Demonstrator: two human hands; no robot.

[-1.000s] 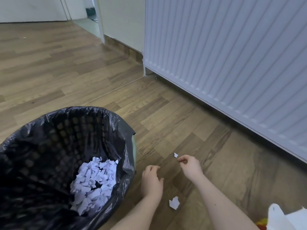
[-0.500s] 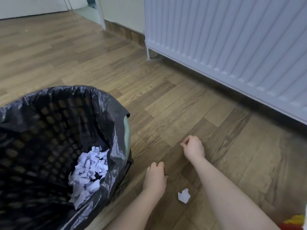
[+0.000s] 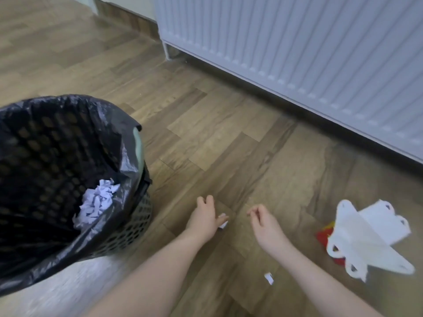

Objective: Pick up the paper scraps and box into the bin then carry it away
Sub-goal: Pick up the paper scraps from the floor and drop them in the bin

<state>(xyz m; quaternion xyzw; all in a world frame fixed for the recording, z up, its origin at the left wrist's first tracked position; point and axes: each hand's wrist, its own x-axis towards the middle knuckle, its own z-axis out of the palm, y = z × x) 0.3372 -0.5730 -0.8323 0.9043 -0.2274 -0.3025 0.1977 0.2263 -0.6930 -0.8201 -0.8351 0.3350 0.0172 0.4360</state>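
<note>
In the head view, a white paper scrap (image 3: pixel 223 223) is pinched on the wooden floor (image 3: pixel 217 143) under the left hand (image 3: pixel 204 219). The right hand (image 3: pixel 263 223) is held loosely curled, empty. Another scrap (image 3: pixel 269 278) is seen nearer. The flattened white box (image 3: pixel 368 239) lies rightward; no writing is legible. The black-lined bin (image 3: pixel 68 161) holds shredded paper (image 3: pixel 96 203)

Head view looks steeply down, close over wood floor (image 3: pixel 217 138) and forearms.

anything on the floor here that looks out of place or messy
Yes. A flattened white box with red underneath lies on the floor at right, a paper scrap lies between the forearms, and another scrap sits at the left hand. The bin stands upright.
</note>
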